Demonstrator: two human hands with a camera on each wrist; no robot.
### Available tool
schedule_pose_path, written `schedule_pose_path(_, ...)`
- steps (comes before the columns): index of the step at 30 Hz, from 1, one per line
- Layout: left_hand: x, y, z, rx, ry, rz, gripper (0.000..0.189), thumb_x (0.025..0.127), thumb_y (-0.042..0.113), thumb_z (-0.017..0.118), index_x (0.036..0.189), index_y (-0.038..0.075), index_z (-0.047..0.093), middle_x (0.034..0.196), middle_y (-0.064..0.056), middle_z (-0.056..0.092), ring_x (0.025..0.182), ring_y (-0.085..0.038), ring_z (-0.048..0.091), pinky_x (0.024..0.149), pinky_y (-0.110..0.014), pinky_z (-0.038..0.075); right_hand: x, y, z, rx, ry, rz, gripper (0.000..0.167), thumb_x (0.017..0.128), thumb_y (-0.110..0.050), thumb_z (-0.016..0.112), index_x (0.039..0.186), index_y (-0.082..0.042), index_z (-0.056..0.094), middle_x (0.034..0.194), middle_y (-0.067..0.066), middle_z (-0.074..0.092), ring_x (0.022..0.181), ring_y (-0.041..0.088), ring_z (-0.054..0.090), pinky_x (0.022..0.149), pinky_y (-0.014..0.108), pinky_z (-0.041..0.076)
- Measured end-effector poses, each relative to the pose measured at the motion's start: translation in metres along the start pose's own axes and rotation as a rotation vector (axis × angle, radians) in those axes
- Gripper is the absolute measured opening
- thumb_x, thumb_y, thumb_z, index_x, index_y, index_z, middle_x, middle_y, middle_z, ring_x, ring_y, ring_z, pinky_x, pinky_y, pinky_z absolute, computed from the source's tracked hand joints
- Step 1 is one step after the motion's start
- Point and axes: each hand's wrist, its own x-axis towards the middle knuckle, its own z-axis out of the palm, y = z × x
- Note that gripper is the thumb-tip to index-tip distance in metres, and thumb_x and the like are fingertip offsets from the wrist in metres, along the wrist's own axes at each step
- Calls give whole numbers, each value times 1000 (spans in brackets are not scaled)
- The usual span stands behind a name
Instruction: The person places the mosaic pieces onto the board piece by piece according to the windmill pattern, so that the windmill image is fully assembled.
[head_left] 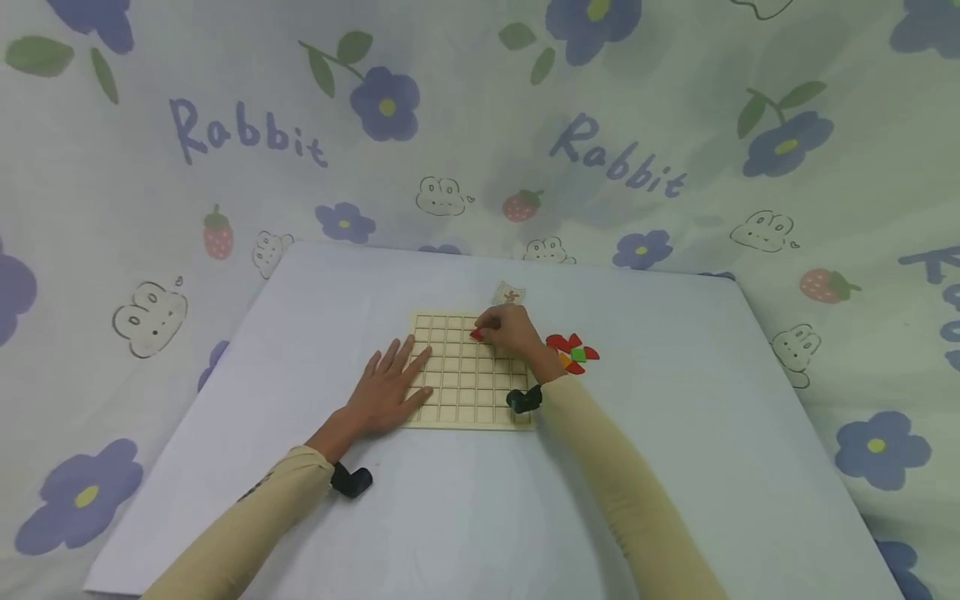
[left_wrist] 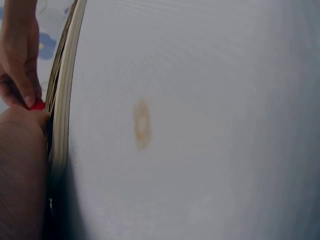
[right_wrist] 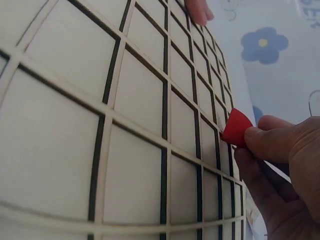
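the splayed left hand (head_left: 384, 395) is likely steadying the board (head_left: 467, 383) while the right hand (head_left: 513, 328) is pinching a red piece (right_wrist: 236, 127).

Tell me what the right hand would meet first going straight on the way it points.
Probably the board, with the red piece leading: the right hand points down and leftward at it. Whether the piece already touches the board is hard to tell.
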Motion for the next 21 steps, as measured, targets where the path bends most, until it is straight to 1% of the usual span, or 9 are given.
schedule_pose_path(2, -1, 1, 0, -1, -3, -5, 70, 102, 56, 34, 159, 18, 20, 163, -15, 4, 148, -38, 3, 113, -60, 5, 3, -2, 3, -33, 3, -22, 10, 90, -2, 69, 96, -3, 77, 97, 6, 73, 90, 19, 65, 82, 32, 52)
schedule_pose_path(4, -1, 1, 1, 2, -1, -8, 69, 102, 56, 33, 159, 18, 20, 164, -15, 4, 148, -38, 3, 113, -60, 5, 7, -5, 7, -92, -3, -50, 11, 90, -2, 68, 96, -4, 78, 97, 6, 73, 91, 19, 65, 82, 32, 51)
schedule_pose_path(8, -1, 1, 1, -6, 5, -2, 69, 102, 55, 34, 159, 18, 20, 164, -15, 4, 148, -37, 3, 114, -60, 5, 11, -9, 13, -226, -45, -88, 13, 92, -4, 68, 95, -9, 79, 99, 3, 74, 96, 18, 66, 84, 32, 51)
schedule_pose_path(10, -1, 2, 1, -11, 5, -1, 69, 102, 55, 34, 159, 18, 19, 164, -14, 4, 148, -37, 2, 114, -59, 4, 9, -9, 16, -261, -53, -99, 13, 93, -5, 68, 95, -10, 80, 99, 2, 74, 98, 18, 67, 86, 32, 51)
schedule_pose_path(12, -1, 2, 1, -16, 3, -2, 68, 102, 54, 34, 159, 19, 19, 164, -13, 3, 148, -36, 2, 114, -58, 3, 8, -7, 18, -273, -42, -122, 12, 92, -6, 69, 95, -11, 80, 100, 2, 74, 98, 17, 67, 86, 31, 51)
schedule_pose_path(17, -1, 2, 2, 2, 6, -12, 68, 103, 54, 34, 159, 19, 18, 164, -13, 3, 148, -36, 2, 114, -58, 3, 6, -2, 21, -146, 9, -145, 11, 89, -1, 71, 97, -6, 78, 101, 6, 72, 94, 18, 67, 83, 29, 53)
schedule_pose_path(19, -1, 1, 2, 6, 4, -17, 69, 103, 54, 33, 159, 19, 18, 164, -13, 2, 148, -36, 2, 114, -58, 3, 6, 0, 21, -106, 6, -145, 12, 89, 1, 71, 98, -4, 77, 101, 7, 72, 92, 18, 67, 81, 28, 53)
schedule_pose_path(21, -2, 1, 2, 7, 2, -21, 68, 103, 54, 33, 159, 19, 18, 164, -12, 2, 148, -35, 1, 114, -57, 3, 7, 0, 20, -99, -10, -151, 12, 88, 1, 71, 98, -4, 77, 100, 7, 72, 92, 18, 67, 81, 28, 53)
